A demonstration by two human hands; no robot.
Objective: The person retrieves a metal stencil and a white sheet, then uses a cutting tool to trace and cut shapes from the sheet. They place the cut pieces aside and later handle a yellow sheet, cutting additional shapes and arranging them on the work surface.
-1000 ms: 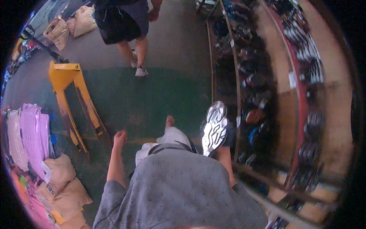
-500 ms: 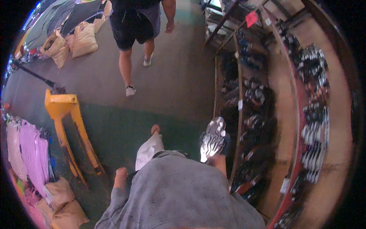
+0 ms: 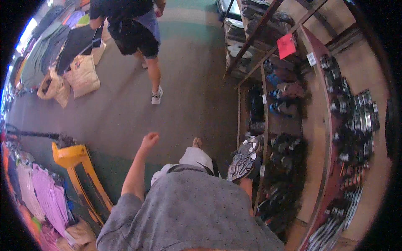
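Observation:
My left arm swings forward on the left, and its hand [image 3: 150,140] is loosely closed, with nothing seen in it. On the right I carry a silver-grey, sole-shaped piece [image 3: 243,159] with a wavy dark pattern, which looks like a shoe sole. My right hand [image 3: 247,180] grips its lower end, and the fingers are mostly hidden behind it. The piece is beside the shelf rack [image 3: 264,154] on the right.
Ahead to the left walks a person in dark shorts [image 3: 136,35]. A yellow pallet jack [image 3: 79,161] stands at left, near stacked purple sheets [image 3: 48,194]. Woven sacks [image 3: 83,75] sit at far left. Shelves with dark and silver items line the right; a red tag [image 3: 286,46] hangs there.
I have walked forward; the jack and racks shift in view. My left hand has swung up and forward. The sole-shaped piece stays in my right hand. The other person has moved left.

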